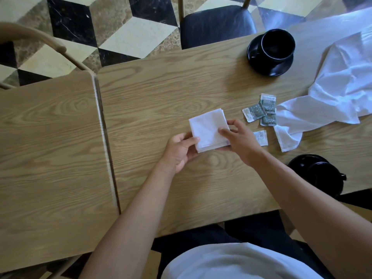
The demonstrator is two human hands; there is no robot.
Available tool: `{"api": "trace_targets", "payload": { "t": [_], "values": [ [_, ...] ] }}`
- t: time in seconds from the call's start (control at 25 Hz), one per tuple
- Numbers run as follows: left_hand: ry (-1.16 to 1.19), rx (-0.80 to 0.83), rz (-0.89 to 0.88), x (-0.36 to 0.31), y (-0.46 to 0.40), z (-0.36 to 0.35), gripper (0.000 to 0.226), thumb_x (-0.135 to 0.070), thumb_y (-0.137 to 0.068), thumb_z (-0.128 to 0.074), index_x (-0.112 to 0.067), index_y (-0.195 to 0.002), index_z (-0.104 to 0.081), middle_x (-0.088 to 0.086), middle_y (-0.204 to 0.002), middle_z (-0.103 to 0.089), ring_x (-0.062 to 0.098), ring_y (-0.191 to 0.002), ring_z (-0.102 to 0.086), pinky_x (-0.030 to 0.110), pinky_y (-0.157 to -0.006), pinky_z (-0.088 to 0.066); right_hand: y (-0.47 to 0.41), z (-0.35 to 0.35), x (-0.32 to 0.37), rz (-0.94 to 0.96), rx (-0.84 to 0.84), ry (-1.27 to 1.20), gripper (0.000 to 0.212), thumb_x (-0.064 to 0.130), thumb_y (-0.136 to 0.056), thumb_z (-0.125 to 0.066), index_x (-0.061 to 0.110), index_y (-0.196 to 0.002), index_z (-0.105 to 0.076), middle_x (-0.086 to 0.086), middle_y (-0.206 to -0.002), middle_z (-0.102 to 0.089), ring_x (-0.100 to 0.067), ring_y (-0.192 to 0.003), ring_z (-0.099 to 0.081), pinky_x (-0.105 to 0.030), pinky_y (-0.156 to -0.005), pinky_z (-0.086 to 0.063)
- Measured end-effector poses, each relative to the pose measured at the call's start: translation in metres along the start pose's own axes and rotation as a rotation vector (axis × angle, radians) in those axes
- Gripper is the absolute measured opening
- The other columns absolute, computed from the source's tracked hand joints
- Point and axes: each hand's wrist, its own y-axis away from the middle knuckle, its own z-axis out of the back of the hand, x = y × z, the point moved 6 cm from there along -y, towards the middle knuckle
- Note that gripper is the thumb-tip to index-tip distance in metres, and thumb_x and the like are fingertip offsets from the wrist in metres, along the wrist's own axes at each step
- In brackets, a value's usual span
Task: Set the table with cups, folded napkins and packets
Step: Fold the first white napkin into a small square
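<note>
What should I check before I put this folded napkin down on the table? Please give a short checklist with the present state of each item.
1. Napkin is folded into a neat square: ok, the folded napkin looks square and flat.
2. Both hands hold it: ok, left hand pinches the near-left corner, right hand grips the right edge.
3. Free space on the table to its left: ok, bare wood there.
4. Packets out of the way: ok, they lie to the right, apart.
5. Far cup on its saucer: ok, upright.
6. Near cup: cannot tell, partly hidden by the right arm.
</note>
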Motion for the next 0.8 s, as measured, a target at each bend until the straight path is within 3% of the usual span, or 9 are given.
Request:
{"api": "trace_targets", "payload": {
  "t": [0.12, 0.32, 0.4, 0.56, 0.68, 0.8],
  "values": [
    [-0.101, -0.135, -0.084, -0.030, -0.018, -0.025, 0.031, 0.006, -0.089, -0.064, -0.002, -0.118, -0.058, 0.013, -0.101, -0.068, 0.027, -0.080, -0.067, 0.046, -0.082, -0.057, -0.030, 0.018, 0.021, 0.001, 0.027, -0.040, 0.025, 0.006, -0.094, -0.062, 0.015, -0.117, -0.067, -0.012, -0.108, -0.073, -0.025, -0.094, -0.074, -0.044, -0.076, -0.063],
    [-0.087, -0.185, -0.154, -0.085, -0.060, -0.068, 0.033, 0.012, -0.084, -0.058, -0.003, -0.113, -0.062, 0.016, -0.104, -0.066, 0.031, -0.089, -0.063, 0.053, -0.091, -0.055, -0.083, 0.040, 0.076, 0.116, 0.119, -0.026, 0.052, -0.005, -0.085, -0.050, 0.025, -0.122, -0.072, -0.012, -0.108, -0.072, -0.022, -0.099, -0.072, -0.035, -0.086, -0.059],
    [-0.123, -0.213, -0.225, -0.107, -0.080, -0.083, 0.035, 0.010, -0.078, -0.061, -0.007, -0.109, -0.064, 0.017, -0.105, -0.068, 0.029, -0.089, -0.063, 0.047, -0.085, -0.055, -0.101, 0.044, 0.096, 0.234, 0.054, 0.088, 0.053, -0.006, -0.087, -0.050, 0.026, -0.126, -0.068, -0.006, -0.104, -0.076, -0.017, -0.095, -0.074, -0.029, -0.084, -0.060],
    [-0.383, -0.440, -0.432, -0.140, -0.115, -0.089, 0.050, 0.006, -0.079, -0.061, -0.015, -0.124, -0.060, 0.014, -0.102, -0.072, 0.021, -0.077, -0.063, 0.044, -0.078, -0.056, -0.125, 0.049, 0.121, 0.410, -0.203, 0.420, 0.045, 0.015, -0.090, -0.061, 0.038, -0.129, -0.055, 0.014, -0.090, -0.069, 0.001, -0.078, -0.066, -0.012, -0.068, -0.050],
    [-0.656, -0.503, -0.547, -0.149, -0.124, -0.097, 0.049, -0.005, -0.080, -0.062, -0.026, -0.123, -0.060, -0.004, -0.095, -0.068, 0.019, -0.082, -0.066, 0.039, -0.080, -0.058, -0.138, 0.044, 0.127, 0.510, -0.238, 0.482, 0.040, 0.011, -0.093, -0.056, 0.029, -0.129, -0.058, 0.011, -0.088, -0.066, -0.005, -0.074, -0.061, -0.020, -0.076, -0.050],
    [-0.861, -0.572, -0.612, -0.145, -0.126, -0.102, 0.046, -0.009, -0.083, -0.062, -0.021, -0.127, -0.063, 0.001, -0.102, -0.065, 0.022, -0.091, -0.063, 0.037, -0.088, -0.053, -0.145, 0.038, 0.127, 0.589, -0.234, 0.642, 0.040, 0.009, -0.096, -0.054, 0.020, -0.133, -0.061, 0.001, -0.097, -0.065, -0.014, -0.081, -0.056, -0.033, -0.086, -0.050]
  ]
}}
